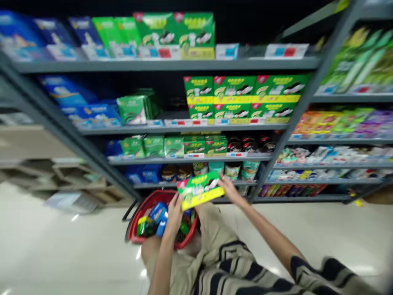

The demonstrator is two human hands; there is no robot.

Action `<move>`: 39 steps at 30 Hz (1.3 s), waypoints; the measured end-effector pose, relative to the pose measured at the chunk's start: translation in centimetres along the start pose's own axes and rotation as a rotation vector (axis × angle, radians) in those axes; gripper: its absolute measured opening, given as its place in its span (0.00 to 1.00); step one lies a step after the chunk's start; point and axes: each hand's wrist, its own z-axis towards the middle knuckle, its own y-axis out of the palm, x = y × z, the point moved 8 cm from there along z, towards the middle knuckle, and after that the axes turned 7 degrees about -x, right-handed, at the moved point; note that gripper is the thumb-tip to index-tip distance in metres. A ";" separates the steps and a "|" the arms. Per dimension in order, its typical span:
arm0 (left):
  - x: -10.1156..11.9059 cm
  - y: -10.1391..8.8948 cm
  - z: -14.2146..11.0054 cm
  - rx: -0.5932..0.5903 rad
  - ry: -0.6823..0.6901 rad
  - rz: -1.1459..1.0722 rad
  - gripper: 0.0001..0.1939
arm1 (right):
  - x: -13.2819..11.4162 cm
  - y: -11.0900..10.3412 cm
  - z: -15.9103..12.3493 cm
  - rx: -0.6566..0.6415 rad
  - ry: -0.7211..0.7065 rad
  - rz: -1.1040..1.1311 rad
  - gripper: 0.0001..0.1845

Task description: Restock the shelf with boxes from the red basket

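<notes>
Striped sleeve (319, 272) at 4 o'clock. Green-and-yellow carton (201, 190): left hand (174, 217) pinching its 8 o'clock corner, right hand (231, 189) touching at 2 o'clock, fingers pressed together.

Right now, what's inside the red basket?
Blue packets and a green-and-yellow packet lie in the red basket. The left hand and the yellow-edged green box above it hide part of the basket, so its bottom can't be seen.

Grey metal shelving (166, 64) stands on a pale, glossy tiled floor (61, 254), its tiers stocked with green cartons (239, 96), blue packs (92, 114) and round tins (232, 170), white price labels (175, 122) lining the shelf edges.
</notes>
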 end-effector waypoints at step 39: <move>-15.6 -12.3 0.6 -0.061 0.272 1.231 0.30 | -4.7 -16.5 -18.0 0.594 -0.132 0.414 0.48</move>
